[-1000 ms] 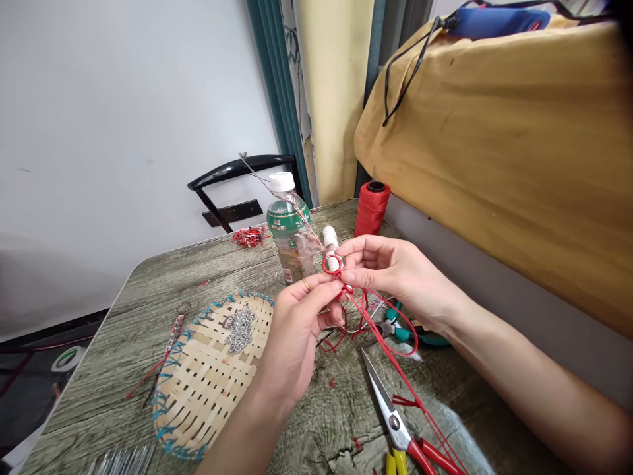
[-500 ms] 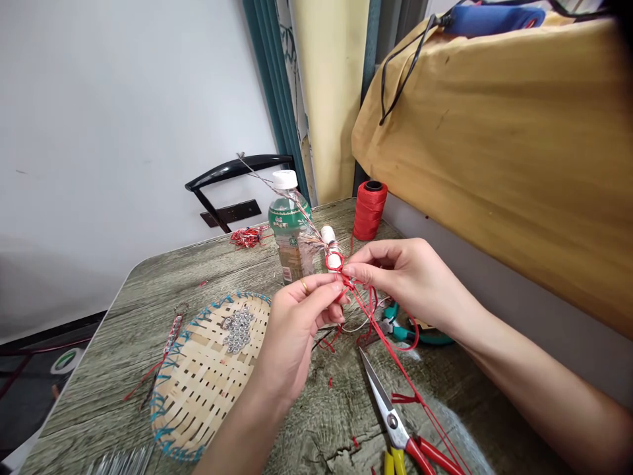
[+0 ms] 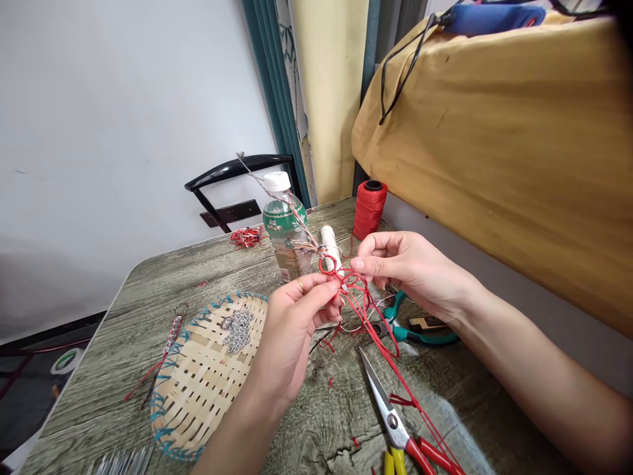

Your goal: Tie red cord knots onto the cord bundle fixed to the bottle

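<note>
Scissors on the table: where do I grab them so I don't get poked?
I'd take the scissors by the red handles, coming from the near side, where the person sits. The handles lie nearest, while the pointed blades aim away. Mind the red cords running close to the right-hand handle.

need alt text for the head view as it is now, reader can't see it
A person's left hand and right hand pinch red cord with a small loop in it, above a table. Behind are a bottle, a white spool and a red spool. A woven tray lies to the left, scissors nearer the camera.
</note>
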Action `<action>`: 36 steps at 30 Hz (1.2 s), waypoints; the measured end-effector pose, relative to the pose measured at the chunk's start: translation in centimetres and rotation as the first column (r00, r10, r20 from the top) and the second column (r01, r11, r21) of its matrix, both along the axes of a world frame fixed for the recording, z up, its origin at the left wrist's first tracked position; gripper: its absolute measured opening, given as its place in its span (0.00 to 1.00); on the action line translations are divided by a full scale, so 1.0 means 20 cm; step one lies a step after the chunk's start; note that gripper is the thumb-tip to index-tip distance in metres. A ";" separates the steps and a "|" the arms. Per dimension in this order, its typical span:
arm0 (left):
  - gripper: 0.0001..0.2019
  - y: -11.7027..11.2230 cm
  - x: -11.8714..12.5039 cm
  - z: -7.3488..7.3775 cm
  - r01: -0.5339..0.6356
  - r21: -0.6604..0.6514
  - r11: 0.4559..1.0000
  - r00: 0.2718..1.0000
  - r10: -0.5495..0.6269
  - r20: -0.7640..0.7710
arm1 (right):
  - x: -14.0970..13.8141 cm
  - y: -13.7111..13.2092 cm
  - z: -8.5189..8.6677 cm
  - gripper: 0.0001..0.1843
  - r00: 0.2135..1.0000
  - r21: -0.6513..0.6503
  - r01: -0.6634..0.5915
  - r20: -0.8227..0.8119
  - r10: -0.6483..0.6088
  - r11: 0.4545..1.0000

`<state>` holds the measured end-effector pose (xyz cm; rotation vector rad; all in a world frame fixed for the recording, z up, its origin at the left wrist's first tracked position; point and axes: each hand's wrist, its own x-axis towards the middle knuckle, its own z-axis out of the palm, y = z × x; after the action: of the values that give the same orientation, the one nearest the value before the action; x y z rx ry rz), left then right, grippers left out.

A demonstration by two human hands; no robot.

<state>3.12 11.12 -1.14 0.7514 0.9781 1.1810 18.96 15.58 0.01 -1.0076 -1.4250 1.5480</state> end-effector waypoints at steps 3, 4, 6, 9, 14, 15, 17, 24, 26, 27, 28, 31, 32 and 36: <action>0.02 0.00 0.00 0.00 0.005 0.001 1.000 1.000 -0.005 0.007 | 0.00 0.00 0.00 0.10 1.000 -0.003 -0.019 -0.021 0.019 1.000; 0.03 0.00 0.00 0.00 0.007 0.006 1.000 1.000 -0.007 0.010 | 0.00 0.00 0.00 0.10 1.000 0.004 -0.023 -0.019 0.023 1.000; 0.03 -0.01 0.00 0.00 0.010 0.019 1.000 1.000 -0.010 0.010 | 0.01 0.00 0.00 0.11 0.999 0.041 -0.028 0.018 0.028 0.999; 0.04 -0.01 -0.01 -0.01 0.013 0.031 0.999 1.000 -0.014 0.006 | 0.04 0.02 0.02 0.12 0.988 0.123 -0.063 0.148 0.044 0.990; 0.05 0.00 -0.01 -0.02 0.018 0.036 0.999 1.000 -0.018 0.007 | 0.11 0.03 0.05 0.10 0.912 0.092 -0.318 0.303 0.277 0.944; 0.05 0.00 -0.01 -0.02 0.020 0.041 0.999 1.000 -0.020 0.007 | 0.11 0.03 0.06 0.09 0.897 0.082 -0.344 0.323 0.302 0.935; 0.05 0.00 -0.01 -0.01 0.018 0.044 0.999 1.000 -0.018 0.006 | 0.12 0.02 0.06 0.07 0.889 0.088 -0.343 0.352 0.293 0.935; 0.05 -0.01 0.00 -0.01 0.019 0.045 0.999 1.000 -0.020 0.007 | 0.10 0.00 0.07 0.06 0.917 0.118 -0.299 0.309 0.251 0.947; 0.06 -0.01 0.00 -0.01 0.023 0.051 0.998 1.000 -0.023 0.006 | 0.09 0.00 0.06 0.06 0.904 0.081 -0.335 0.307 0.297 0.939; 0.06 -0.01 0.00 -0.01 0.025 0.053 0.998 1.000 -0.026 0.006 | 0.08 -0.01 0.06 0.05 0.900 0.073 -0.339 0.316 0.300 0.938; 0.06 -0.01 0.00 -0.01 0.024 0.054 0.998 1.000 -0.024 0.010 | 0.08 -0.01 0.05 0.04 0.899 0.076 -0.332 0.326 0.291 0.940; 0.08 -0.01 0.00 0.00 0.008 0.049 0.999 1.000 -0.009 0.027 | 0.08 0.00 0.05 0.04 0.905 0.091 -0.297 0.343 0.250 0.951; 0.08 -0.01 0.00 0.00 -0.001 0.047 0.999 1.000 -0.001 0.027 | 0.09 0.00 0.05 0.05 0.908 0.088 -0.289 0.340 0.244 0.953; 0.10 -0.01 -0.01 0.01 -0.034 0.052 0.998 0.999 0.034 -0.007 | 0.10 0.00 0.06 0.08 0.919 0.097 -0.280 0.314 0.238 0.955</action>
<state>3.00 10.84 -0.96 0.7835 0.9735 1.2379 20.89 15.58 1.17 -1.0316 -1.9187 1.4969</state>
